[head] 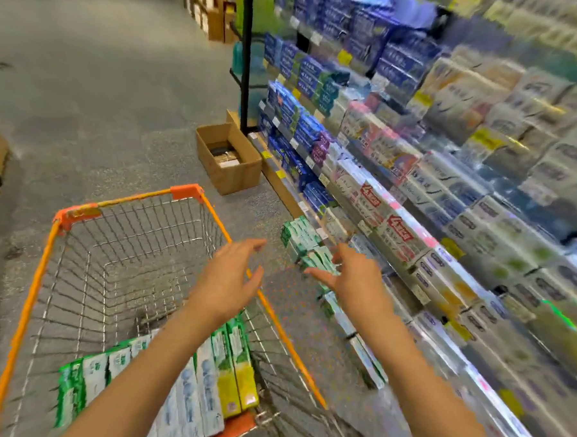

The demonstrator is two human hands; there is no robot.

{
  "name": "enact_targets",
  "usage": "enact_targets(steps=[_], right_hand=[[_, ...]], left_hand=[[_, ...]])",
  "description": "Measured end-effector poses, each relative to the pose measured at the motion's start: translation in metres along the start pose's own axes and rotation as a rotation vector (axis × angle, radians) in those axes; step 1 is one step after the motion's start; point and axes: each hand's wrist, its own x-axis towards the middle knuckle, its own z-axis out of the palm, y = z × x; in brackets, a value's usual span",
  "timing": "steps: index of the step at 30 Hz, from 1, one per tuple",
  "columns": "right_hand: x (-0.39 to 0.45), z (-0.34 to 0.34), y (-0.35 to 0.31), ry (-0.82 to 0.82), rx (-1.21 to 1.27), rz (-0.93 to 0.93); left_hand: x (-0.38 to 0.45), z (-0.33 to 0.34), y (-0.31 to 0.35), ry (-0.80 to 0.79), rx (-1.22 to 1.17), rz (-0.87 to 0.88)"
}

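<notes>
Both my arms reach forward over the right rim of an orange-framed wire shopping cart (44, 259). My left hand (230, 278) is spread, fingers straight, holding nothing. My right hand (354, 278) is also spread and empty, just short of a stack of green and white toothpaste boxes (301, 239) on the lowest shelf at the right. Several green, white and yellow toothpaste boxes (215, 381) lie in the near end of the cart, partly hidden by my left forearm. The view is blurred.
Store shelving (450, 160) packed with boxed toothpaste runs along the right side. An open cardboard box (230, 161) stands on the grey floor by the shelf end, beside a black post (245, 55). More cartons (207, 10) are stacked at the far top.
</notes>
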Motion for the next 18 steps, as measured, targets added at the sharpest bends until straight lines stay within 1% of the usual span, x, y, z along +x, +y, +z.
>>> enact_targets(steps=[2, 4, 9, 13, 18], right_hand=[[-0.016, -0.035, 0.036, 0.083, 0.027, 0.044], [-0.031, -0.064, 0.078, 0.131, 0.062, 0.096], [-0.062, -0.122, 0.211, 0.246, 0.014, 0.236], [-0.085, -0.152, 0.300, 0.219, -0.002, 0.303], [-0.090, -0.167, 0.370, 0.196, -0.007, 0.342]], left_hand=[[0.019, 0.016, 0.042, -0.009, -0.010, 0.081], [0.034, 0.041, 0.087, -0.047, -0.030, 0.143], [0.060, 0.138, 0.193, -0.155, -0.089, 0.224], [0.076, 0.217, 0.252, -0.253, -0.061, 0.239], [0.092, 0.283, 0.295, -0.413, 0.011, 0.266]])
